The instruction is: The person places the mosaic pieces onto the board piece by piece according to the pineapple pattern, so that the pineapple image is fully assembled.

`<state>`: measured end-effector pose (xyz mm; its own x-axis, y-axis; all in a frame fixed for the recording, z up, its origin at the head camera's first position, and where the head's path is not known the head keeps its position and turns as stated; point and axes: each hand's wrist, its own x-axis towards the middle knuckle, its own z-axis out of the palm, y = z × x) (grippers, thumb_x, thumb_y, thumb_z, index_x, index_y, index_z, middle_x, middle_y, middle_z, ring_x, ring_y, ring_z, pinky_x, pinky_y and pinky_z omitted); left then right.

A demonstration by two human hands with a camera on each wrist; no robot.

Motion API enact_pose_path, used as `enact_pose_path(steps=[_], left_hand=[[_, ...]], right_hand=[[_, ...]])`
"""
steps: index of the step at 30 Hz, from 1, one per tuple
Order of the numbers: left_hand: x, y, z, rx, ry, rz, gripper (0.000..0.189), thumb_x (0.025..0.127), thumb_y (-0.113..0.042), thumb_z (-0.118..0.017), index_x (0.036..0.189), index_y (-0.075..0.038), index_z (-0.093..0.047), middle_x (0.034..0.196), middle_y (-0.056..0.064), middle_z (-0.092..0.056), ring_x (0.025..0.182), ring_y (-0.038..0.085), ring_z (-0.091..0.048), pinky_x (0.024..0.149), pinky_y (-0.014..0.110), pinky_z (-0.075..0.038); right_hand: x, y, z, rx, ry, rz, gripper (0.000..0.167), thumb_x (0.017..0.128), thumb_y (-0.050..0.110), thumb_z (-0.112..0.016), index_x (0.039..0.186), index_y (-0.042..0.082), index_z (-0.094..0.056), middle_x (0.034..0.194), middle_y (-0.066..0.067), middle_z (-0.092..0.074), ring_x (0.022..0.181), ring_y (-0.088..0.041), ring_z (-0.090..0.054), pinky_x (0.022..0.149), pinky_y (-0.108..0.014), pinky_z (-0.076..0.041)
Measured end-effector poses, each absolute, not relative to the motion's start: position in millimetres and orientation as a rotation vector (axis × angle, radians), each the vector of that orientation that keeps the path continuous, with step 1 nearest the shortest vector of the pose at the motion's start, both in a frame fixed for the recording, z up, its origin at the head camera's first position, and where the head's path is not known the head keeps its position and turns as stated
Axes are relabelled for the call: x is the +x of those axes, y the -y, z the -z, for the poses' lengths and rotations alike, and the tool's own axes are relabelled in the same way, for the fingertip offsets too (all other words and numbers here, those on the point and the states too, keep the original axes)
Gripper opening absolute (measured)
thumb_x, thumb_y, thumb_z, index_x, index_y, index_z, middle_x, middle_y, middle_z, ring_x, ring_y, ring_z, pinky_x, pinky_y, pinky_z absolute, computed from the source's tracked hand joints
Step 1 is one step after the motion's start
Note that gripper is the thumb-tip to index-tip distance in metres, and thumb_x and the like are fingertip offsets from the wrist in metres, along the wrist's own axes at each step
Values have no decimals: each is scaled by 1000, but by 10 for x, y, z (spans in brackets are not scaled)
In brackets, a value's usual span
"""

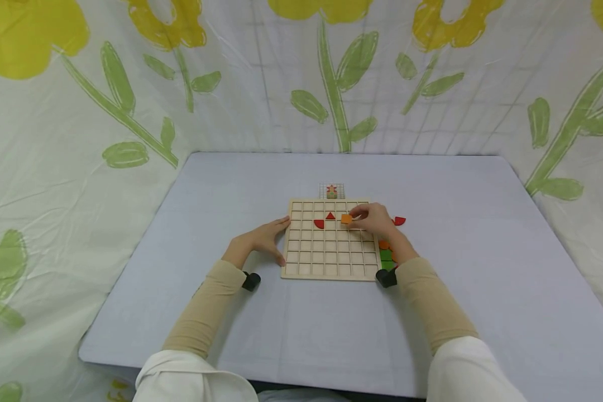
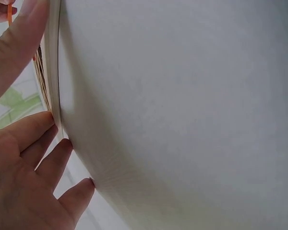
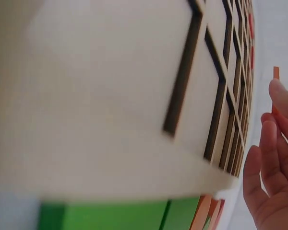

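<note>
A wooden grid board with raised dividers lies on the table. My left hand steadies its left edge, fingers extended and thumb spread toward the near corner; the left wrist view shows fingertips against the rim. Between thumb and fingers, my right hand pinches an orange square tile over the board's upper rows. In the right wrist view the tile shows edge-on, above the grid surface. Left of it, a red triangle and a red quarter-circle sit in the grid.
Behind the board lies a small pattern card with a colored figure on a grid. Green tiles, orange pieces and a red quarter-circle lie along the board's right side, partly hidden by the right arm. A flowered curtain hangs beyond the table.
</note>
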<state>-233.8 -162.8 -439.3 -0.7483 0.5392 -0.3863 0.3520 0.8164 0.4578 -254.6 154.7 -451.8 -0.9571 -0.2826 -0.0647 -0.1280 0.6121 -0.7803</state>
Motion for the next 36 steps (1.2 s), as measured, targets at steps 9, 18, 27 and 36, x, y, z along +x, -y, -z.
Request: enact_pose_path(steps=[9,18,27,36], left_hand=[[-2321,1621,4380,656,-2493,-492,114,70,-28,-88,152,6,-17,161,17,-10,147,33,-11,119,44,-16],[-2319,1623,4380,631,-2484,-497,115,70,-28,-88,153,4,-16,162,15,-9,148,32,-10,119,44,-16],[-2316,1616,4376,627,-2484,-509,115,70,-28,-88,153,4,-16,162,15,-9,147,33,-10,119,45,-15],[-2323,1618,4380,635,-2484,-517,115,70,-27,-88,153,4,-16,162,15,-9,148,32,-9,119,44,-15]], right_hand=[[-2572,-1358,4509,-397,-2618,1262,35,82,16,-79,110,-3,-71,108,-18,-69,97,-31,-64,83,-41,-54],[-2582,-1266,4497,-433,-2664,1145,32,83,15,-78,110,-1,-72,104,-17,-69,96,-31,-63,82,-42,-53],[-2588,-1187,4480,-326,-2686,1043,34,82,19,-79,112,5,-73,100,-13,-69,93,-28,-61,82,-41,-51],[-2588,-1188,4494,-308,-2663,1093,33,85,19,-76,113,4,-72,103,-13,-70,97,-29,-61,86,-42,-51]])
